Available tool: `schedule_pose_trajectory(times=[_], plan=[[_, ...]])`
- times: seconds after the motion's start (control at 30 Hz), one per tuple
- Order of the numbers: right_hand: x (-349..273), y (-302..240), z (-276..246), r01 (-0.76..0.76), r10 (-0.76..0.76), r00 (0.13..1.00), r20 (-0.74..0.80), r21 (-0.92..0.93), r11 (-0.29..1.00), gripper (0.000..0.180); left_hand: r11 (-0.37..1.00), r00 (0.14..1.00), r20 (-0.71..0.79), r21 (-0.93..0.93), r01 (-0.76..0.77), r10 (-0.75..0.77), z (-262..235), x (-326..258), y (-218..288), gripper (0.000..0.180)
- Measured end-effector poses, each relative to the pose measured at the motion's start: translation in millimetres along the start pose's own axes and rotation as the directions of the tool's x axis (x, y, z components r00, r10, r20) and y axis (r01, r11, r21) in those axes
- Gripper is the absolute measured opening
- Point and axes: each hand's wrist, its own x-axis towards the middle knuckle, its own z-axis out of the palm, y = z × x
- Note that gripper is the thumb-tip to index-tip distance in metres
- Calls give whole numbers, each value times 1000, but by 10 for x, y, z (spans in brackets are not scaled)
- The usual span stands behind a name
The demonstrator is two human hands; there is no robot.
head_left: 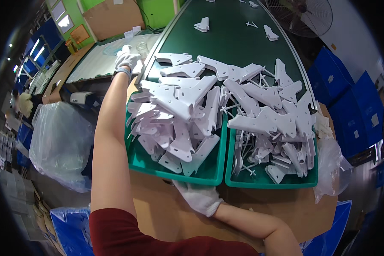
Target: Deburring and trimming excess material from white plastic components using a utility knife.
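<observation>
Head-worn, the fisheye camera faces forward and downward, with two rectangular green plastic bins (269, 183) at close range and a flat dark-green conveyor belt (226, 43) beyond.

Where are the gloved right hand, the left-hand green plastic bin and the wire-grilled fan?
Gloved right hand (197, 199): head view, on the middle of the white glove.
Left-hand green plastic bin (208, 169): head view, bare inside near its front right corner.
Wire-grilled fan (304, 13): head view, on the grille.

Brackets (260, 121) and bins (216, 168) look like smooth plastic.
</observation>
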Motion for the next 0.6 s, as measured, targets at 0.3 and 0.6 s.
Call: schedule_pose_trajectory(times=[0.3,0.6], plan=[[27,19,18,-18,68,963,-261,189,982,31,936,969,195,287,-202,150,400,641,192,78],[35,115,-160,-296,86,933,350,608,736,40,846,927,332,432,-311,172,738,839,319,78]])
